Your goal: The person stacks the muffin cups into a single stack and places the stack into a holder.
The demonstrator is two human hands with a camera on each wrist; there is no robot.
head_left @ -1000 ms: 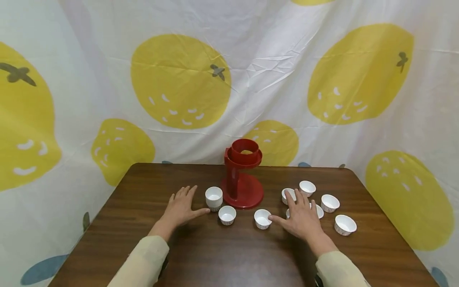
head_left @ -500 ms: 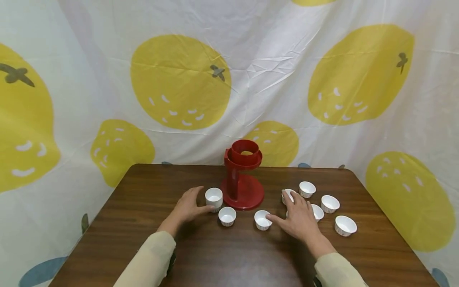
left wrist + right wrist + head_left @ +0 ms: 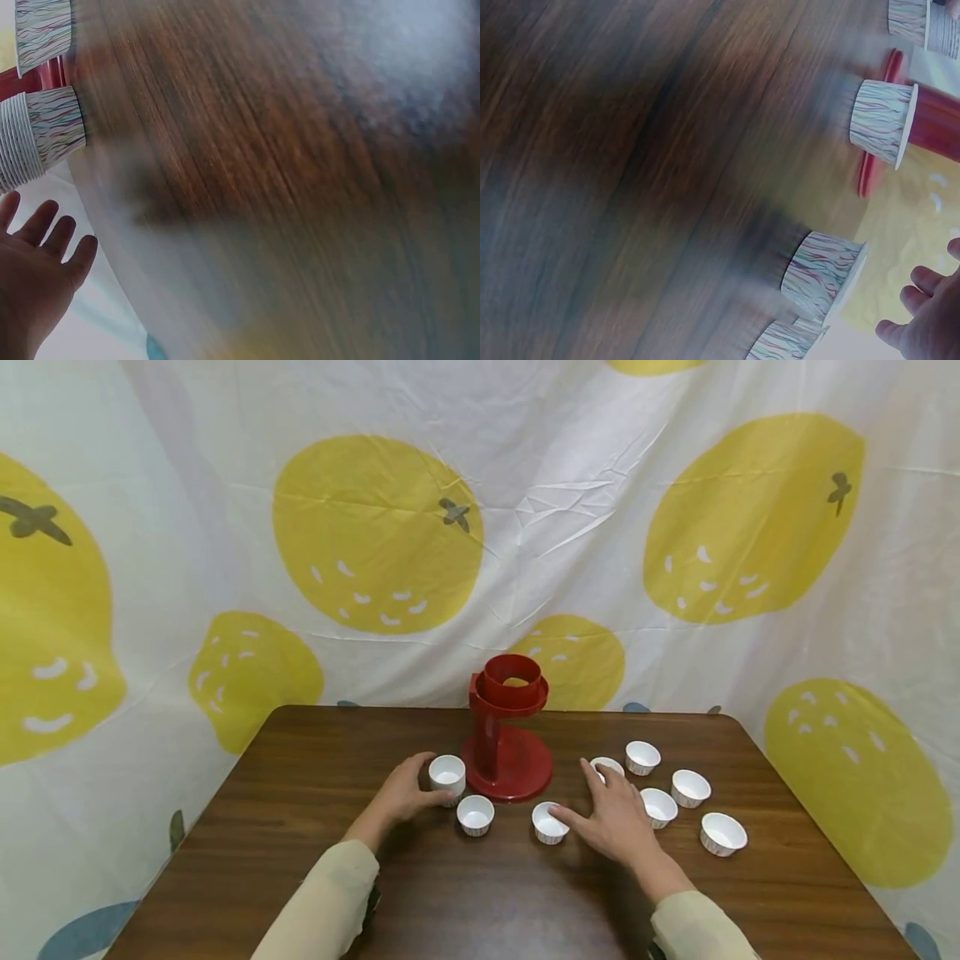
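In the head view, my left hand stands at the left of a stack of white paper baking cups, its thumb before the stack and its fingers curving behind. The left wrist view has that hand with fingers spread, just short of the stack. My right hand hovers with fingers apart, its thumb overlapping the rim of a single baking cup. Its fingertips overlap another baking cup behind. Neither hand holds anything. One more single cup sits right of the stack.
A red stand with a ring-shaped top rises at the back middle of the brown table. Several more cups stand apart on the right. A white cloth printed with lemons hangs behind the table.
My left hand has moved right, up to the stack, its fingers drawing in from a wide spread. The right hand has shifted slightly left, uncovering more of a cup beside it.
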